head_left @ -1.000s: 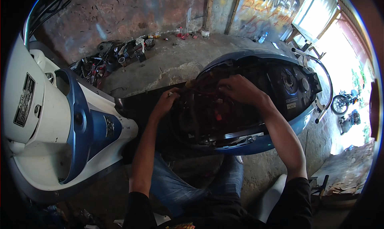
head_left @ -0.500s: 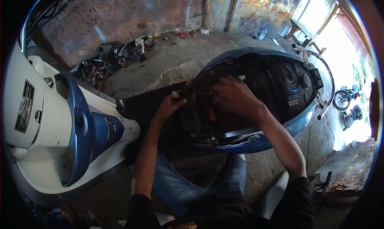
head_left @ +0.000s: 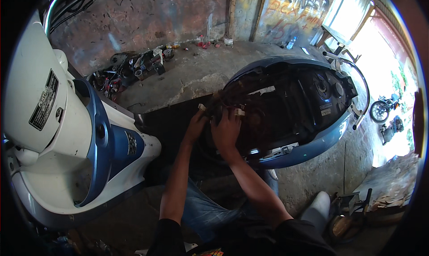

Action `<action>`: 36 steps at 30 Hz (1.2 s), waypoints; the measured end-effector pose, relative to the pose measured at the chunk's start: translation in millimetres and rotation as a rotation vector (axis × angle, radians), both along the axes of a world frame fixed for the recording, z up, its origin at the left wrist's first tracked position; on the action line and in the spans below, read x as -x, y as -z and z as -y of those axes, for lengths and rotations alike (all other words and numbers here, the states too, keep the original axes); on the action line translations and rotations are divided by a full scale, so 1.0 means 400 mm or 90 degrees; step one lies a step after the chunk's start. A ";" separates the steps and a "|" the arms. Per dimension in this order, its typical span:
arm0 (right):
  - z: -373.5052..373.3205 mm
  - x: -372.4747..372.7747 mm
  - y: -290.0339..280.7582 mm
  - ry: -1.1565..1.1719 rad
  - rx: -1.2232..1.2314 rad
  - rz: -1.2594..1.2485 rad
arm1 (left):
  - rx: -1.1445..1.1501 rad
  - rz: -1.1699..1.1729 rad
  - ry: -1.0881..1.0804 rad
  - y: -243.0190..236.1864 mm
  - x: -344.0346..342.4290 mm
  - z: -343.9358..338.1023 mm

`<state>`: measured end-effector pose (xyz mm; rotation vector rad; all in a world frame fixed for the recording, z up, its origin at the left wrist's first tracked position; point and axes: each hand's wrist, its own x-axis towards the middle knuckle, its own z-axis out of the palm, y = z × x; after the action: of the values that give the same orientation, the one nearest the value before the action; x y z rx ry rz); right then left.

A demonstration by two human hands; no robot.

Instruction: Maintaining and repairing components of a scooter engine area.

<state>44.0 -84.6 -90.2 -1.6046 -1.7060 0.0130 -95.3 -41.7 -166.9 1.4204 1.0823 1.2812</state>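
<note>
Both my hands are at the front end of the scooter's open underseat bay (head_left: 286,115), which is dark inside. My left hand (head_left: 195,126) is closed, pinching a small whitish wiring connector (head_left: 202,107) at its fingertips. Close on its right, my right hand (head_left: 226,133) has its fingers bent down among dark wires. A second pale connector (head_left: 239,112) shows beside those fingers; whether they grip it is hard to tell in the shadow. Blue side panels (head_left: 313,151) surround the bay.
To the left rises the scooter's white and blue front shield (head_left: 71,122). A metal grab rail (head_left: 367,86) curves round the tail. Loose parts (head_left: 134,70) lie heaped along the wall, a bottle (head_left: 291,43) farther right. Outside stands a motorcycle (head_left: 382,109).
My right hand has come left and nearer to me, from the bay's middle to beside my left hand. The pale connector beside it now shows. My left hand has shifted slightly right.
</note>
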 end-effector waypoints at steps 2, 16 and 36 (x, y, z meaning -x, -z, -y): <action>-0.003 0.020 0.018 0.046 0.002 0.044 | 0.057 0.095 0.041 -0.008 0.004 -0.010; -0.068 0.029 0.066 0.067 0.102 -0.017 | 0.208 -0.253 0.221 -0.189 0.055 -0.157; -0.071 0.038 0.043 0.053 0.177 -0.059 | 0.061 -0.409 0.229 -0.234 0.030 -0.105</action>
<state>28.7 -56.3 -107.3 -1.8469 -1.6184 0.2906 -107.2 0.2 -73.4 1.9068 1.1981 0.5107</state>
